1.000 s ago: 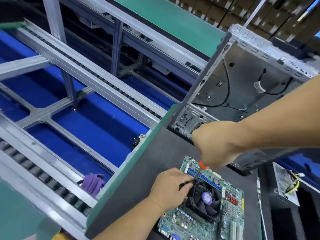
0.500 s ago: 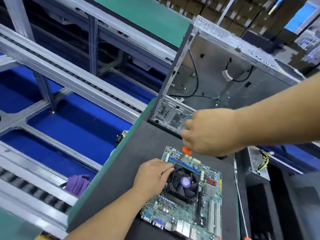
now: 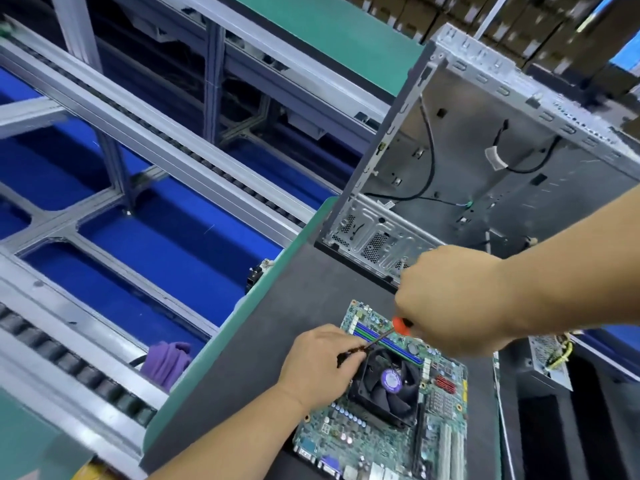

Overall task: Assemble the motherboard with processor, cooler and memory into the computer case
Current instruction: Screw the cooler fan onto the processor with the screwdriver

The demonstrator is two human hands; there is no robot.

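Right hand (image 3: 450, 299) grips screwdriver (image 3: 398, 325), tip at cooler (image 3: 384, 386) corner; left hand (image 3: 322, 362) pinches there, on motherboard (image 3: 360, 434). Open case (image 3: 485, 174) stands just beyond.

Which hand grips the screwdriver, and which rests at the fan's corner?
The right hand grips the orange-handled screwdriver. The left hand only rests at the cooler fan corner, fingers at the shaft's tip.

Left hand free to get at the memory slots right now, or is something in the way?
Probably not cleanly: the left hand rests at the cooler fan corner, and the screwdriver in the right hand slants across the memory slots.
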